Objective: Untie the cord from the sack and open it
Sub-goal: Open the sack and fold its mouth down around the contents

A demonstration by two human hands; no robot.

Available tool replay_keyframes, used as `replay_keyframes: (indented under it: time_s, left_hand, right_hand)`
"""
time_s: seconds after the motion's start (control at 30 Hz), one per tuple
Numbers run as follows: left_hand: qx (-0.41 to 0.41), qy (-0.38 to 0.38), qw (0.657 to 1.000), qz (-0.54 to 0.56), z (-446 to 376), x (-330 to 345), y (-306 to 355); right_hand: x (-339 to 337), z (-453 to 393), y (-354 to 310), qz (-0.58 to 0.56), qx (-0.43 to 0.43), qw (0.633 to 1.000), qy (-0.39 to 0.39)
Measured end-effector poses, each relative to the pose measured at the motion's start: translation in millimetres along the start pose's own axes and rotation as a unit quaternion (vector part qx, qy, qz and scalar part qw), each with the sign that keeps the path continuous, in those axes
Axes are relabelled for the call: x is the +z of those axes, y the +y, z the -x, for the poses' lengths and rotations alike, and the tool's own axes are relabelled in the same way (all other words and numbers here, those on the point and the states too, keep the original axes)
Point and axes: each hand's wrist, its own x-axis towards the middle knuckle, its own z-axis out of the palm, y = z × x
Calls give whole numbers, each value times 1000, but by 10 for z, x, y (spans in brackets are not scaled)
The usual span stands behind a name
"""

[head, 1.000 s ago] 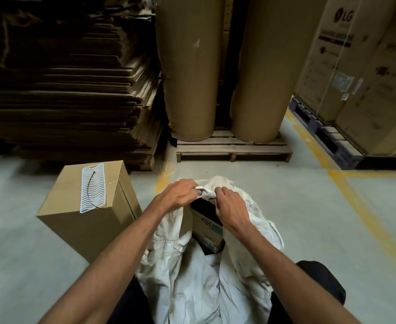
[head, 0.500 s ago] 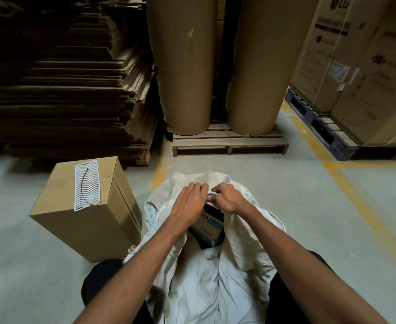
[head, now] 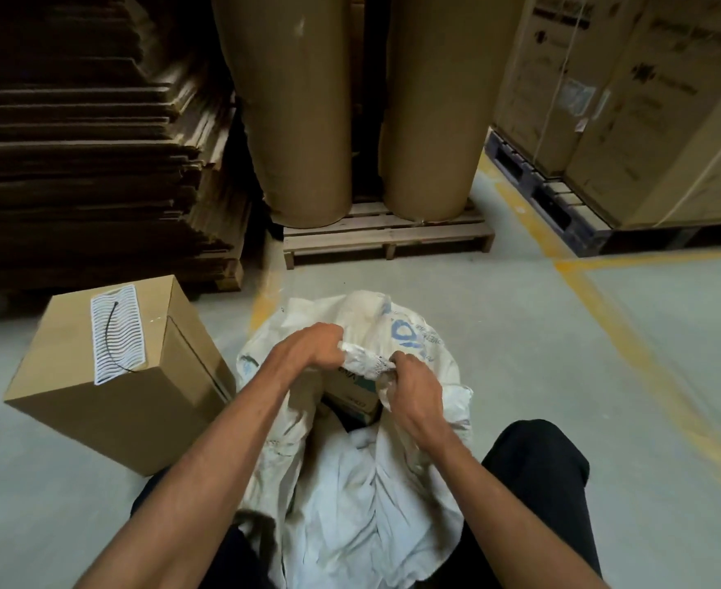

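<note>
A white woven sack point(head: 350, 495) with blue print stands on the floor between my knees. Its mouth gapes, and a small printed carton point(head: 352, 395) shows inside. My left hand point(head: 307, 348) grips the sack's rim on the left of the opening. My right hand point(head: 412, 391) grips the same rim on the right, with a bunched strip of fabric stretched between both fists. No cord is visible.
A brown cardboard box point(head: 116, 376) with a white striped label lies left of the sack. Ahead, two large brown paper rolls point(head: 303, 108) stand on a wooden pallet point(head: 386, 238). Flat cardboard stacks fill the left; big cartons point(head: 631, 99) on a dark pallet stand at right.
My hands came together at the rim, then drew apart again, stretching the sack's edge between them. The sack's far side now stands taller, showing blue print.
</note>
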Motion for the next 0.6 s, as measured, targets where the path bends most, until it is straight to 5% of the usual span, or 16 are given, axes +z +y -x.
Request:
replay_keyframes:
  time_s: [0.1, 0.27, 0.47, 0.6]
  left_hand:
    - [29, 67, 995, -61, 112, 147, 74]
    - [146, 263, 921, -248, 218, 633, 384]
    - [123, 315, 908, -246, 48, 584, 531]
    - [118, 229, 936, -241, -91, 396, 664]
  right_hand:
    - [-93, -147, 77, -131, 33, 990, -24]
    - [-216, -275, -15, -228, 8, 973, -29]
    - [-337, -421, -44, -248, 97, 956, -120]
    - [-397, -377, -14, -229, 93, 962, -117]
